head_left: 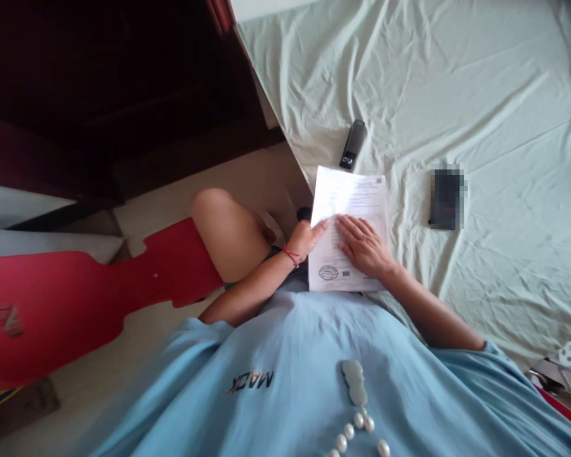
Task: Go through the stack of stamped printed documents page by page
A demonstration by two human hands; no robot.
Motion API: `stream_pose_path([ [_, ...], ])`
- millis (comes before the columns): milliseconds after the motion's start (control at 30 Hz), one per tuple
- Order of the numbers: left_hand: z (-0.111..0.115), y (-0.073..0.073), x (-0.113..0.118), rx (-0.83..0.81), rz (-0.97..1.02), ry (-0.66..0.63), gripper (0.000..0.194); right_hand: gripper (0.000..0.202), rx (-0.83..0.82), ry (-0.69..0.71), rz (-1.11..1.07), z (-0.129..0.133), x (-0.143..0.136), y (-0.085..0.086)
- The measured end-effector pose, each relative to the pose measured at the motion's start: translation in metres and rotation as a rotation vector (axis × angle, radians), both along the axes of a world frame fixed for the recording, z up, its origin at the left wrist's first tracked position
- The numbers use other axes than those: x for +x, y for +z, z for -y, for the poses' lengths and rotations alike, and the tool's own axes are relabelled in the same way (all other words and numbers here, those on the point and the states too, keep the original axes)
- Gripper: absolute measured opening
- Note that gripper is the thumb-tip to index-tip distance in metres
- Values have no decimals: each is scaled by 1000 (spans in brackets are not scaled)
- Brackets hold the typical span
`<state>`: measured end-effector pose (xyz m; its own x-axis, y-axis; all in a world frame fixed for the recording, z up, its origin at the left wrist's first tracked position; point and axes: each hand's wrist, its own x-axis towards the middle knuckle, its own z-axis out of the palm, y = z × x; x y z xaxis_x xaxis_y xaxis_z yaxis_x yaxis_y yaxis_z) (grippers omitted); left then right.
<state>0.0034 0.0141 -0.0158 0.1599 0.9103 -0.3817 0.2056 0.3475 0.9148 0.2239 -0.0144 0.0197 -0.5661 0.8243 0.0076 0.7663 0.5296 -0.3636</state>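
Observation:
A stack of printed papers [349,190] lies in front of my body at the edge of the bed, with a round stamp near its lower left corner. My left hand [307,240] grips the left edge of the papers, thumb on top and the other fingers hidden beneath. Flat on the top sheet rests my right hand [362,244], its fingers stretched toward the left. Just beyond the papers' top edge is a black stapler [353,145].
A pale green wrinkled sheet [518,127] covers the bed. To the right of the papers lies a dark pixelated object [446,198]. A red plastic chair [76,285] stands at the left, and dark furniture [99,76] fills the upper left.

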Motion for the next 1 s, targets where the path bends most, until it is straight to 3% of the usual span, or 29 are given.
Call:
stream_pose_path([
  [133,3,-13,0,-16,107,49,63,60,0,-293,113,-6,33,-5],
  [267,4,-15,3,-138,261,79,75,61,31,-467,155,-18,43,8],
  [333,4,-11,4,-240,335,102,70,57,65,-430,116,-24,30,18],
  [433,3,-3,6,-380,428,127,54,57,39,-211,-25,-35,-4,27],
  [500,1,0,8,-414,439,136,43,61,-35,-33,-77,-45,-24,25],
  [567,0,-1,9,-412,424,140,42,62,-93,34,-52,-57,-32,17],
  [633,-1,-3,9,-393,444,135,53,61,-111,-21,12,-67,-28,7],
  [800,1,-7,10,-345,535,116,75,63,-38,-310,106,-80,12,-5],
  [1000,6,-9,7,-344,523,116,79,63,15,-389,129,-76,22,-7],
])
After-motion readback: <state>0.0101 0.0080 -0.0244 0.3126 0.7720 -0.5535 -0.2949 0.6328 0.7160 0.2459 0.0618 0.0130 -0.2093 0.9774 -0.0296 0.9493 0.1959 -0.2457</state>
